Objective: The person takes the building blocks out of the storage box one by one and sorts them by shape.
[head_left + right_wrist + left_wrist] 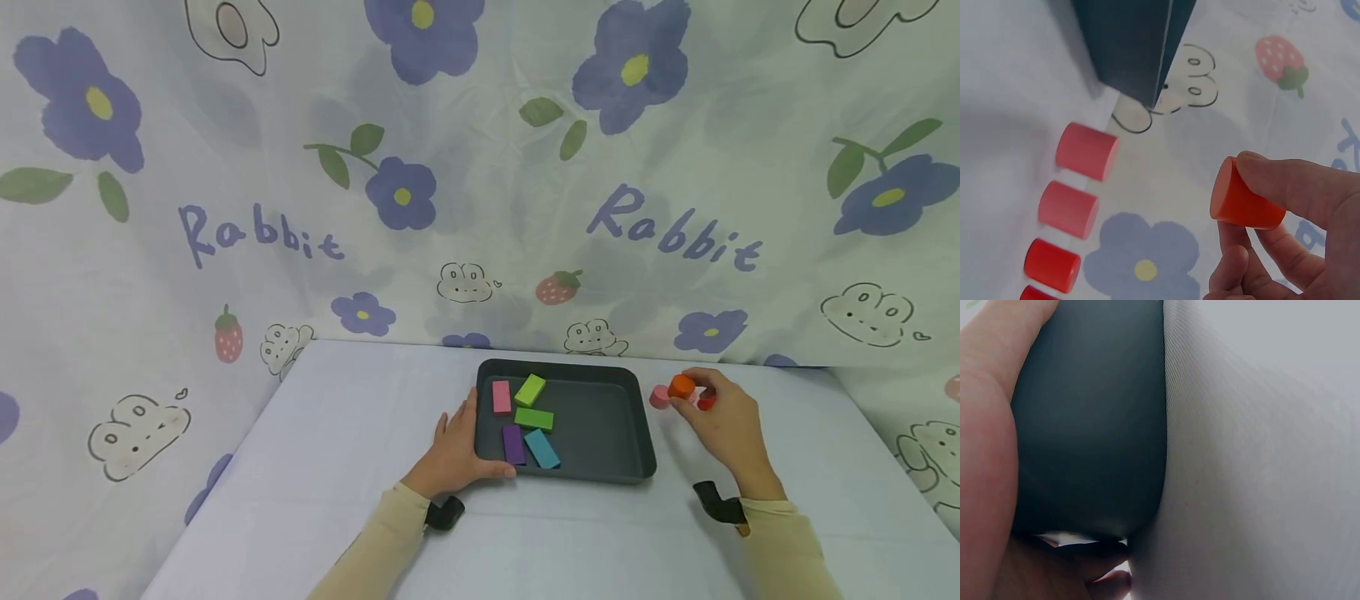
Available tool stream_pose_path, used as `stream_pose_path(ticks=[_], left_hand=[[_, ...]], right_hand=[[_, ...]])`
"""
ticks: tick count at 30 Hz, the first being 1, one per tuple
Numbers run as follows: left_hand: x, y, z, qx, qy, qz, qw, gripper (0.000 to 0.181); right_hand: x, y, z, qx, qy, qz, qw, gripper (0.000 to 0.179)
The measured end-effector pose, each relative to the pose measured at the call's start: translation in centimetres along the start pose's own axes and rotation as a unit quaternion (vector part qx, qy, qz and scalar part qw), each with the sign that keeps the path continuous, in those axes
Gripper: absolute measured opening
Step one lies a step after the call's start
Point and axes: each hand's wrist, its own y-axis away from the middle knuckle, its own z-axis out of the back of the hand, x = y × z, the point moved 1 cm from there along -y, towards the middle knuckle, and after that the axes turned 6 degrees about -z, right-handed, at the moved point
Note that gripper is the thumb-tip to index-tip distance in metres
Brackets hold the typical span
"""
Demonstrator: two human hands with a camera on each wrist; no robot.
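A dark grey tray [592, 417] lies on the white table. My left hand [452, 454] rests against its near left corner, fingers stretched along the left side and thumb along the front edge. The left wrist view shows the tray's outer wall [1094, 425] between thumb and fingers. To the right of the tray, my right hand [727, 425] pinches an orange cylinder block [681, 386] between thumb and fingers, raised off the table. Beneath and beside it stand pink cylinders [1087, 151] and red cylinders [1052, 265] in a row.
Inside the tray's left half lie several rectangular blocks: a pink block [501, 397], a lime block [530, 390], a green block [534, 419], a purple block [513, 444] and a blue block [542, 449]. A patterned cloth [465, 208] hangs behind the table.
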Motion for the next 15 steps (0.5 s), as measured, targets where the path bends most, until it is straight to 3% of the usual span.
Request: stream_pose_path(ticks=[15], left_hand=[[0.2, -0.1, -0.1, -0.001, -0.005, -0.001, 1.0000, 0.140]], right_hand=[[-3.2, -0.8, 1.7, -0.026, 0.013, -0.031, 0.9991, 0.045]])
